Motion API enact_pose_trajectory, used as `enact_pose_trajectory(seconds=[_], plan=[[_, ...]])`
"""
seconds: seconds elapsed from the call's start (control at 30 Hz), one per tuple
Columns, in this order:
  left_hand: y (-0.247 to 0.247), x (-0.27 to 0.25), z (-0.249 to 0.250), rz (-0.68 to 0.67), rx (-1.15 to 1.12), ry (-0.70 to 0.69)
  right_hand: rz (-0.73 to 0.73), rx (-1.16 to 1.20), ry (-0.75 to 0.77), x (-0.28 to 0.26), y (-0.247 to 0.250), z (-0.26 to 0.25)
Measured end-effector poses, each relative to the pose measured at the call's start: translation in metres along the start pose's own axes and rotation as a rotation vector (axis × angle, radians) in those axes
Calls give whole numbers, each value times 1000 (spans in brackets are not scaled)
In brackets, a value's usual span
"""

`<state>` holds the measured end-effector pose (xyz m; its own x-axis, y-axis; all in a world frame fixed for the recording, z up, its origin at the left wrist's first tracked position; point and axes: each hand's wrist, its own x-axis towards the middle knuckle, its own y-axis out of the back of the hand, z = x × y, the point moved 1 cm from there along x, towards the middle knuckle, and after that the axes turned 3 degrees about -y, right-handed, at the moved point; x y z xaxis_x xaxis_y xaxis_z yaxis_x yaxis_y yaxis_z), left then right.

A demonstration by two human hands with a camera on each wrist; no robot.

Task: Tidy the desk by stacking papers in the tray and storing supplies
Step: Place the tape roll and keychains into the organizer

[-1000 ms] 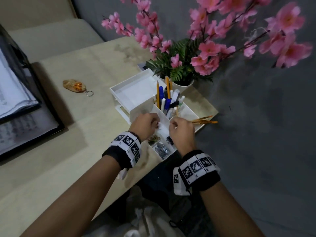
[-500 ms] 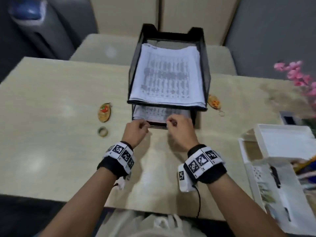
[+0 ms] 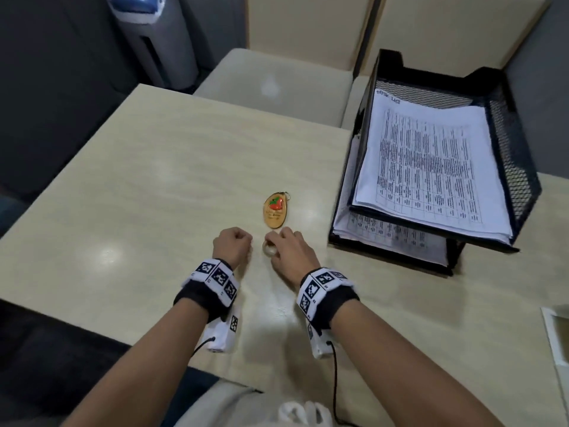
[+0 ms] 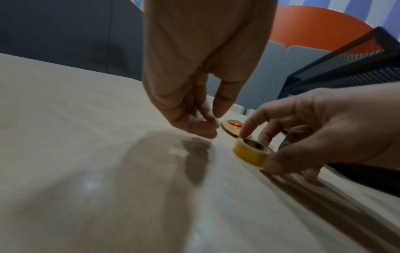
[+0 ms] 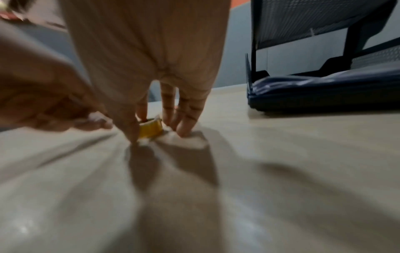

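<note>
At frame centre, the right hand (image 3: 288, 249) arches over a small yellow tape roll (image 4: 251, 154) on the surface (image 3: 154, 186), thumb and fingers (image 5: 186, 119) pinching its sides. Beside it, the left hand (image 3: 232, 245) hovers, fingers curled, empty.

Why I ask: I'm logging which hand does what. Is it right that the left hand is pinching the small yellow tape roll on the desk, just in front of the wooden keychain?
Not quite: the right hand pinches the tape roll, as the left wrist view shows. The left hand holds nothing. The roll does sit on the desk, in front of the keychain.

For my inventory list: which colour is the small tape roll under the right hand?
Yellow, with a dark inner core; the tape roll shows best in the left wrist view.
</note>
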<state>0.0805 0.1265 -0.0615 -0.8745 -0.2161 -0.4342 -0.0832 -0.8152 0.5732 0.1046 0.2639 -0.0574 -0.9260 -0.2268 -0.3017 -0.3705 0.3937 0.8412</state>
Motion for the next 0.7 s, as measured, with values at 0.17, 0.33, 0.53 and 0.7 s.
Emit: enact_pose_trajectory(seconds=[0.17,0.33,0.53,0.7], plan=[[-14,32,47,-51,247,-176,90,-35,21,-10,-9,12],[-45,46,79,-123,453,-250,101,-27,-63,-39,-9,29],[-66,28,70,-301,636,-194,175,134,-173,-87,-3,63],[-106,-39,64,-502,840,-146,268,343,-365,-128,11,106]])
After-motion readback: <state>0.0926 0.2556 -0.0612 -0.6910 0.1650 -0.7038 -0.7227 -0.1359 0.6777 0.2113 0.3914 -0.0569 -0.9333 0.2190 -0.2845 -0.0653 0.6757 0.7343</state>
